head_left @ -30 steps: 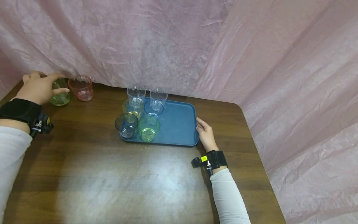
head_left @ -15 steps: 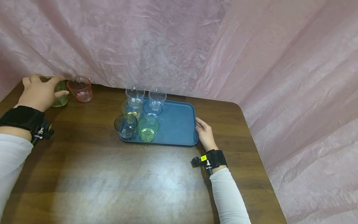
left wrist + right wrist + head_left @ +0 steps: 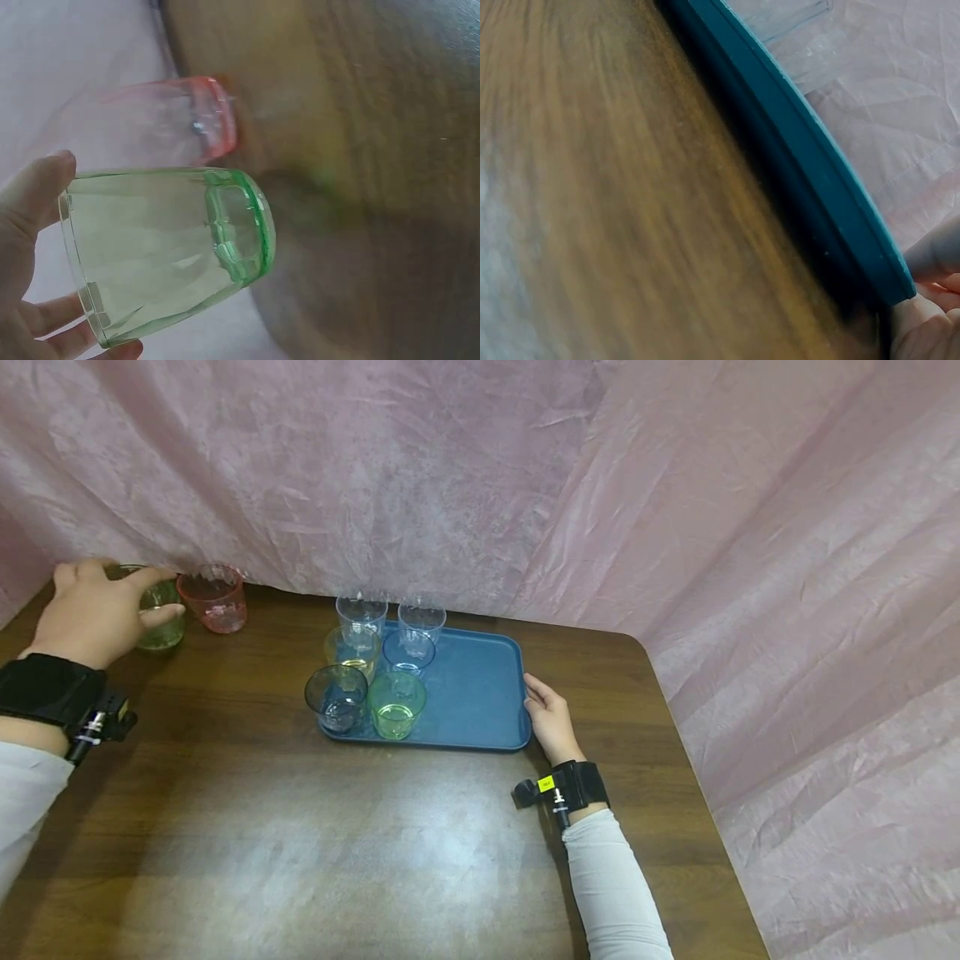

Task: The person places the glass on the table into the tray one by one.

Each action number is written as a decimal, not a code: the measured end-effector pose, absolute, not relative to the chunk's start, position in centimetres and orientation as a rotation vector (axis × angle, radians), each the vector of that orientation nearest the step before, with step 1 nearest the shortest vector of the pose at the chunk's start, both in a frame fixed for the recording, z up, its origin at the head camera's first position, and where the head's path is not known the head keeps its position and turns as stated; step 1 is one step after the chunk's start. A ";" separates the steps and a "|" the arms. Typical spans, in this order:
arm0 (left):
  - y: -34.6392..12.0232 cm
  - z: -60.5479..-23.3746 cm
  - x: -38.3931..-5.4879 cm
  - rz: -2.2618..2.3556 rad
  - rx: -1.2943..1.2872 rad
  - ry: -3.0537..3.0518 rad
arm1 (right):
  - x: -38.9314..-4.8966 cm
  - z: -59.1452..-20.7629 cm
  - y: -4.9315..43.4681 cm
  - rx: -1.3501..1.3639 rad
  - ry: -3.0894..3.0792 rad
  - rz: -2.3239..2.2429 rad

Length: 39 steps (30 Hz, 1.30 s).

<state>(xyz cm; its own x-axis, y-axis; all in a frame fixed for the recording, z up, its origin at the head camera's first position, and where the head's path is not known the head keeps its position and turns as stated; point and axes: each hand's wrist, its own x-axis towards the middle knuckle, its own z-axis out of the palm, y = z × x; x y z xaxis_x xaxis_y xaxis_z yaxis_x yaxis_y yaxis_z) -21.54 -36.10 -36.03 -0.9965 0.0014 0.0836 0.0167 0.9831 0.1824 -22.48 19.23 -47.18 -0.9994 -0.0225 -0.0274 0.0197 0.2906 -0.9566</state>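
Observation:
At the far left of the table, my left hand [image 3: 93, 614] grips a clear green tumbler [image 3: 163, 622] by its rim, thumb on one side and fingers on the other. In the left wrist view the green tumbler [image 3: 165, 251] appears just off the wood, with a shadow beside its base. A pink tumbler [image 3: 217, 602] stands close to its right. My right hand [image 3: 552, 720] holds the right edge of a blue tray [image 3: 476, 693]; in the right wrist view, thumb and fingers [image 3: 922, 322] pinch the corner of the tray [image 3: 810, 161].
The tray's left part bears several tumblers: smoky grey [image 3: 337, 702], light green [image 3: 396, 706], yellow [image 3: 352, 652], blue [image 3: 408, 656], and two clear ones [image 3: 362, 614] at the back. A pink curtain [image 3: 450, 485] hangs along the table's [image 3: 315, 843] back edge.
My left hand has closed around the green tumbler's rim and shifted slightly left and nearer, the tumbler moving a little with it. The right hand and tray look unmoved.

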 end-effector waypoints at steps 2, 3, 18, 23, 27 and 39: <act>-35.7 -35.5 -21.3 -0.264 -0.040 -3.022 | -22.6 -47.5 19.3 -0.006 2.509 -1.844; -35.5 -35.2 -21.2 -0.254 -0.060 -3.006 | -22.6 -47.6 19.3 -0.007 2.515 -1.842; -29.0 -29.7 -19.5 -0.318 -0.438 -2.857 | -22.7 -47.8 19.5 0.009 2.538 -1.819; -26.3 -28.3 -18.5 -0.356 -0.576 -2.731 | -22.7 -47.7 19.4 -0.003 2.545 -1.821; -24.8 -27.4 -17.5 -0.341 -0.645 -2.715 | -22.8 -47.6 19.4 -0.020 2.544 -1.826; -20.4 -26.1 -14.9 -0.377 -0.891 -2.642 | -22.6 -47.3 19.9 -0.006 2.523 -1.826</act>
